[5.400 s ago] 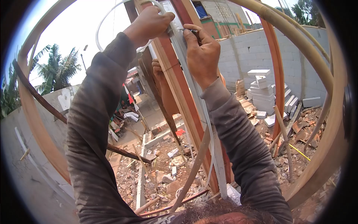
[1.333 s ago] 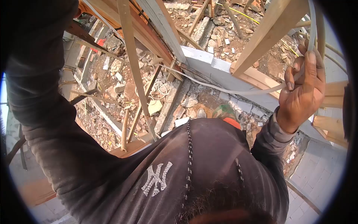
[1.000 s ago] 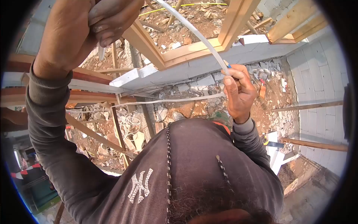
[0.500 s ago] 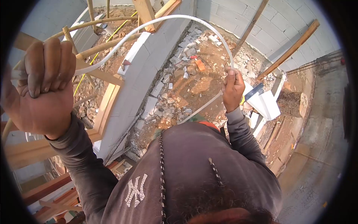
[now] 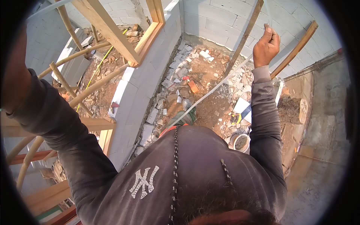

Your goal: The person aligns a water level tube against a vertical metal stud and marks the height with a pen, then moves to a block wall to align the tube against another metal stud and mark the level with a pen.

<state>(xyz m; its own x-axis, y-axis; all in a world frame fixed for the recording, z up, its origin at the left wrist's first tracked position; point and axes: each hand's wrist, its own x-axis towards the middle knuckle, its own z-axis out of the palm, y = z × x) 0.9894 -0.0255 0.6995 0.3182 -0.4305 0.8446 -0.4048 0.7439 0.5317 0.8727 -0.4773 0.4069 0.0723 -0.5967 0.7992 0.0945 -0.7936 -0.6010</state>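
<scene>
My right hand (image 5: 265,50) is raised in front of the block wall, its fingers pinched round a thin translucent hose (image 5: 215,89). From that hand one length of hose slopes down to the front of my body; another rises faintly out of the top of the view. My left hand (image 5: 14,71) is lifted at the far left edge, dark and mostly cut off, with its fingers hidden. Near it, a stretch of hose crosses the top left corner. Whether the left fingers grip it does not show.
A wooden frame (image 5: 108,28) stands on the low block wall (image 5: 144,84) at left, beside bamboo poles (image 5: 98,85). Rubble, a yellow tape measure (image 5: 235,118) and a white bucket (image 5: 236,144) are on the ground. Timber props (image 5: 296,47) lean at right.
Both hands have gone up; the right also moved to the right, still holding the hose. The left has slipped mostly out of view. The hose's arch has left the middle of the view.
</scene>
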